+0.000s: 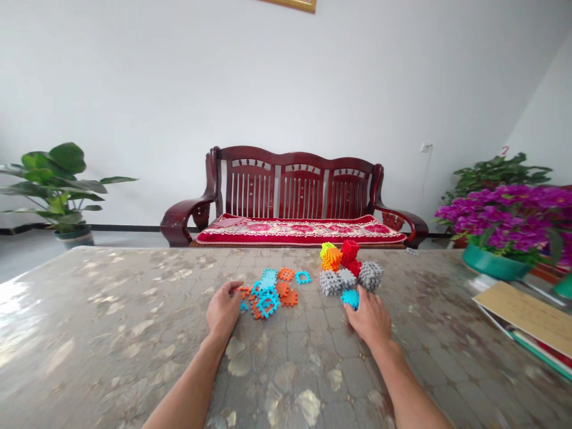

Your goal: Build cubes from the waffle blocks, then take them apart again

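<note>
A person's left hand (223, 311) pinches an orange tile (243, 291) at the edge of a loose pile of blue and orange tiles (269, 293) on the patterned desk (134, 322). The right hand (370, 319) holds a blue cube (351, 298) in a closed grip, just beside a cluster of assembled cubes (348, 269). A wooden bench (290, 199) stands behind.
</note>
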`<state>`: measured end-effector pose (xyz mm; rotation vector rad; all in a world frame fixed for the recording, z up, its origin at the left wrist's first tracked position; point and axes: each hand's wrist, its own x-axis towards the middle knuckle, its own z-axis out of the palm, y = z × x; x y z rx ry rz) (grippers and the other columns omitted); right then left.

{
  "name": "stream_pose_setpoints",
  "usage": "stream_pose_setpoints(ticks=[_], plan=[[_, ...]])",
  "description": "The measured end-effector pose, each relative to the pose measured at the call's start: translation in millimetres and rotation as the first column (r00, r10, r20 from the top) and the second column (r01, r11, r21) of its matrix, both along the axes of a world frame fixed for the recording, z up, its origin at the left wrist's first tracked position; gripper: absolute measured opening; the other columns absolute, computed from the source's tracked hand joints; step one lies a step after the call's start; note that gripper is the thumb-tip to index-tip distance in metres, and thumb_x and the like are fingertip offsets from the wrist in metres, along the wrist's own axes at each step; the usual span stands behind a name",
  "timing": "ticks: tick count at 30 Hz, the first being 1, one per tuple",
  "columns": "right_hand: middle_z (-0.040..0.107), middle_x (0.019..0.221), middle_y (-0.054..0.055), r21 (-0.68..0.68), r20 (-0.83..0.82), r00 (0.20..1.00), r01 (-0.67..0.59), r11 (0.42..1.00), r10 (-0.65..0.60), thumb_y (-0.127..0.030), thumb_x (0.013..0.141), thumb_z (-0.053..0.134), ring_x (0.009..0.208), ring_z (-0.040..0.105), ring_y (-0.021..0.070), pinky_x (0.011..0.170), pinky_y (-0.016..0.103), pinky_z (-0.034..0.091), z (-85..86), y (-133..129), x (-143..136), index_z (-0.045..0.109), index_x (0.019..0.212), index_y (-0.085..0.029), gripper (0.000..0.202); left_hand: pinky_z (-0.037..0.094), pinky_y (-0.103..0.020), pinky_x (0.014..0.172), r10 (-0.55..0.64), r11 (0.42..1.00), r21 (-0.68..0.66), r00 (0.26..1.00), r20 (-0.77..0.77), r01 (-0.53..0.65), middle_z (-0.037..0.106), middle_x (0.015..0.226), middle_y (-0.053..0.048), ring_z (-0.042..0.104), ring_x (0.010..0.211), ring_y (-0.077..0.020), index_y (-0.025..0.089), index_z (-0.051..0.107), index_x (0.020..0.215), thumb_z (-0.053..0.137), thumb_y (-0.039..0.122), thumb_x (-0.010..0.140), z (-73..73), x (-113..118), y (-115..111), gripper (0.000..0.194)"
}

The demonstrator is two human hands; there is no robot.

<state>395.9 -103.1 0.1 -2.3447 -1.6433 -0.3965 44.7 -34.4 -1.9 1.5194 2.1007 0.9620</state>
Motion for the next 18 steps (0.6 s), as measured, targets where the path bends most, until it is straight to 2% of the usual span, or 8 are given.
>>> stream_pose_setpoints(ticks=[3, 5, 7, 10, 12, 14, 18], plan=[[0.067, 0.104, 0.014, 0.074, 0.022, 1.000, -0.011, 0.997, 0.009, -0.043, 0.085, 0.054, 0.094, 0.059, 0.0279, 0.077, 0.036, 0.040, 0.7, -1.3, -0.7, 0.055, 0.124, -0.015, 0.048, 0.048, -0.031, 0.075, -0.005, 1.000, 0.026, 1.000, -0.027, 0.005, 0.072, 0.107, -0.003, 0.065, 0.096, -0.0236, 0.026, 0.068, 0.108, 0.046, 0.032, 0.083, 1.2, 1.5, -2.6, 0.033], [0.066, 0.104, 0.013, 0.176, 0.049, 0.997, -0.062, 0.982, 0.054, -0.041, 0.087, 0.052, 0.093, 0.058, 0.0268, 0.077, 0.036, 0.039, 2.6, -2.1, -2.2, 0.057, 0.122, -0.016, 0.043, 0.048, -0.033, 0.081, -0.041, 0.992, 0.118, 0.995, -0.092, 0.052, 0.071, 0.108, -0.004, 0.064, 0.100, -0.0241, 0.025, 0.068, 0.105, 0.047, 0.031, 0.084, 1.8, 4.3, -5.0, 0.031], [0.065, 0.106, 0.011, 0.287, 0.080, 0.988, -0.147, 0.947, 0.129, -0.039, 0.089, 0.051, 0.094, 0.056, 0.0259, 0.080, 0.036, 0.038, 4.5, -2.6, -5.1, 0.058, 0.121, -0.017, 0.039, 0.046, -0.034, 0.086, -0.109, 0.959, 0.239, 0.978, -0.179, 0.151, 0.070, 0.106, -0.004, 0.062, 0.102, -0.0236, 0.025, 0.069, 0.100, 0.048, 0.032, 0.084, 2.2, 8.3, -7.7, 0.027], [0.065, 0.108, 0.010, 0.391, 0.115, 0.961, -0.277, 0.877, 0.253, -0.036, 0.089, 0.051, 0.095, 0.055, 0.0245, 0.084, 0.036, 0.037, 5.2, -2.8, -11.9, 0.059, 0.118, -0.018, 0.035, 0.045, -0.032, 0.088, -0.249, 0.873, 0.353, 0.930, -0.270, 0.336, 0.070, 0.101, -0.003, 0.061, 0.099, -0.0210, 0.026, 0.068, 0.096, 0.049, 0.037, 0.086, 3.1, 15.1, -11.5, 0.024], [0.065, 0.107, 0.010, 0.403, 0.120, 0.938, -0.345, 0.847, 0.325, -0.034, 0.090, 0.051, 0.096, 0.055, 0.0233, 0.085, 0.035, 0.037, 4.4, -2.6, -17.2, 0.061, 0.116, -0.018, 0.032, 0.045, -0.032, 0.088, -0.322, 0.828, 0.367, 0.896, -0.307, 0.423, 0.069, 0.100, -0.002, 0.061, 0.098, -0.0201, 0.026, 0.067, 0.097, 0.051, 0.041, 0.086, 4.1, 19.1, -14.0, 0.024], [0.065, 0.107, 0.010, 0.380, 0.101, 0.924, -0.379, 0.844, 0.370, -0.032, 0.090, 0.050, 0.097, 0.055, 0.0229, 0.086, 0.035, 0.037, 3.4, -2.5, -22.0, 0.062, 0.115, -0.019, 0.030, 0.044, -0.034, 0.092, -0.359, 0.809, 0.346, 0.866, -0.349, 0.475, 0.067, 0.106, -0.003, 0.059, 0.101, -0.0212, 0.026, 0.065, 0.104, 0.057, 0.043, 0.082, 5.2, 22.4, -16.4, 0.029], [0.065, 0.112, 0.010, 0.298, 0.029, 0.914, -0.395, 0.869, 0.405, -0.029, 0.089, 0.049, 0.101, 0.055, 0.0232, 0.089, 0.035, 0.037, 3.0, -2.7, -28.2, 0.063, 0.114, -0.019, 0.030, 0.038, -0.038, 0.099, -0.416, 0.803, 0.252, 0.810, -0.413, 0.541, 0.061, 0.124, -0.005, 0.054, 0.113, -0.0254, 0.028, 0.055, 0.126, 0.069, 0.040, 0.069, 6.5, 27.1, -21.4, 0.059]])
